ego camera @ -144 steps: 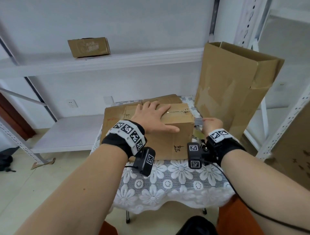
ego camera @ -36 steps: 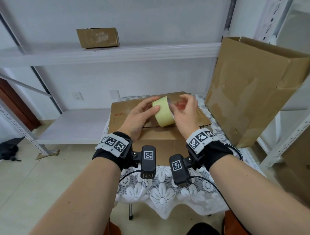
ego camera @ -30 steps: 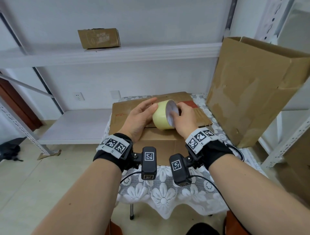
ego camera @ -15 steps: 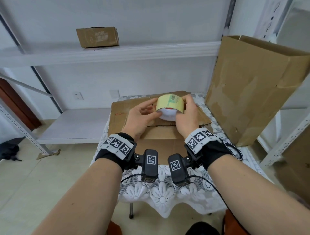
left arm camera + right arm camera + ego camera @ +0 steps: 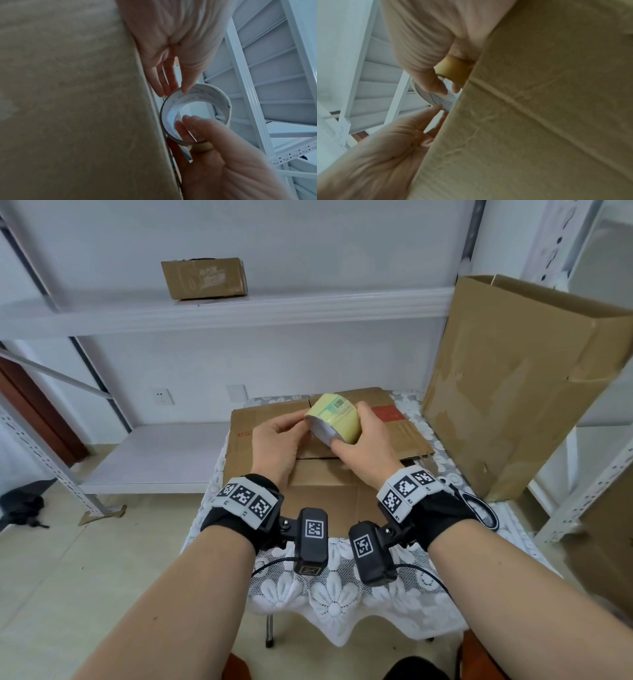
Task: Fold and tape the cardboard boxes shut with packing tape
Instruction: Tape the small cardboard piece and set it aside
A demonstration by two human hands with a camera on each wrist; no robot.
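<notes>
A yellow roll of packing tape [image 5: 337,419] is held just above the brown cardboard box [image 5: 325,484] on the table. My right hand [image 5: 356,426] grips the roll from the right, thumb inside its white core [image 5: 193,106]. My left hand [image 5: 294,426] pinches the roll's left rim between thumb and fingers. In the left wrist view the left hand [image 5: 176,86] comes from the top and the right hand [image 5: 214,155] from below. The right wrist view shows the tape [image 5: 453,70] under my right hand [image 5: 440,86], beside the box [image 5: 539,121].
A flattened cardboard sheet [image 5: 400,422] lies behind the box. A tall open carton [image 5: 520,378] stands at the right of the lace-covered table [image 5: 342,594]. A small box [image 5: 205,278] sits on the upper white shelf; a lower shelf [image 5: 154,457] is at the left.
The right hand fetched the tape from beside the box and both hands brought it over the box. Over the last second they have turned the roll, and its barcode label now faces up.
</notes>
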